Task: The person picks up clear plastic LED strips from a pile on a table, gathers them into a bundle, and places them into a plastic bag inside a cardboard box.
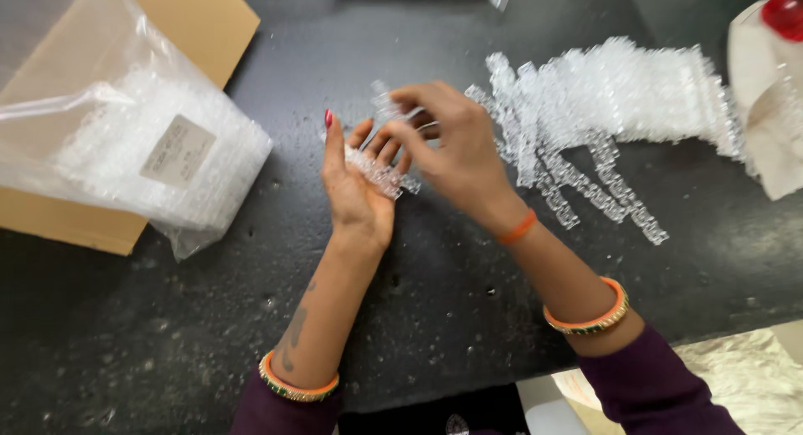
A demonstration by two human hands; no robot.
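At the far left a clear plastic bag (125, 150) full of small transparent pieces lies half on a flat sheet of brown cardboard (196, 21), its pale label facing up, so the stock sits within reach but off the dark speckled table (167, 335).

Next comes the left hand (355, 188), palm turned up and tilted, fingers (335, 138) extended rather than clenched. It serves as a tray: a clear beaded strip (376, 174) rests across the palm and lower fingers, cradled, not pinched.

The right hand (447, 142) reaches over it from the right. Its thumb and forefinger are closed on a second short clear piece (386, 104) standing just above the left fingertips; whether that piece is joined to the strip in the palm is hard to tell, since motion blur softens both.

The strips look like rows of tiny glassy beads or studs, colourless and glinting, narrow and flexible.

Right of the hands, a loose pile of the same strips (602, 100) spreads over the table, several ends trailing toward the near edge. At the far right edge sits a pale cloth or paper bundle (765, 109) with something red (786, 8) above it.
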